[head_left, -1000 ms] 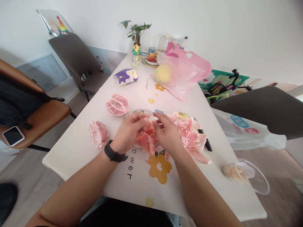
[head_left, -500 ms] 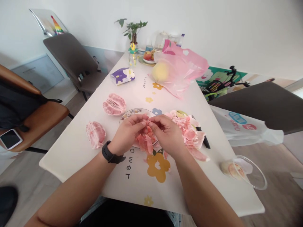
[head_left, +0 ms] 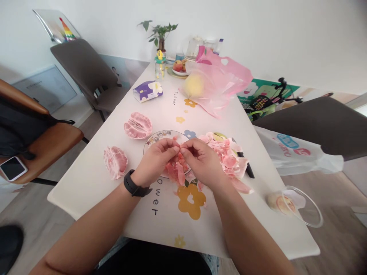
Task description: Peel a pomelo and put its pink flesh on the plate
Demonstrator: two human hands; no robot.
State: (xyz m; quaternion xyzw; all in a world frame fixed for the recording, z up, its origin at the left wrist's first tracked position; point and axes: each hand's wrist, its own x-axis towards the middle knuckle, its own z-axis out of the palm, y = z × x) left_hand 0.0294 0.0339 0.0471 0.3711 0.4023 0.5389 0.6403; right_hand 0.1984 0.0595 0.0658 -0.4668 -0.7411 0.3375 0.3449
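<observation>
My left hand (head_left: pixel 155 162), with a black watch (head_left: pixel 133 186) on its wrist, and my right hand (head_left: pixel 200 162) meet above a round cartoon-rimmed plate (head_left: pixel 160 137). Their fingertips pinch a small shred of pink pomelo flesh. Torn pomelo pulp (head_left: pixel 176 172) lies heaped on the plate under my hands. Two peeled pomelo segment clusters (head_left: pixel 137 125) (head_left: pixel 115 162) sit on the white table (head_left: pixel 86 191) to the left. A pile of pale pink pomelo pith (head_left: pixel 226 156) lies to the right of my right hand.
A black-handled knife (head_left: pixel 249 170) pokes out from under the pith. Farther along the table are a pink plastic bag (head_left: pixel 220 76) holding a yellow pomelo, a tissue pack (head_left: pixel 147 91) and a fruit plate (head_left: pixel 177 68). Chairs flank the table, and a clear plastic container (head_left: pixel 301 206) sits near its right edge.
My hands have drawn closer together, and their fingertips now meet over the plate. The view has shifted slightly, moving the table a little to the left.
</observation>
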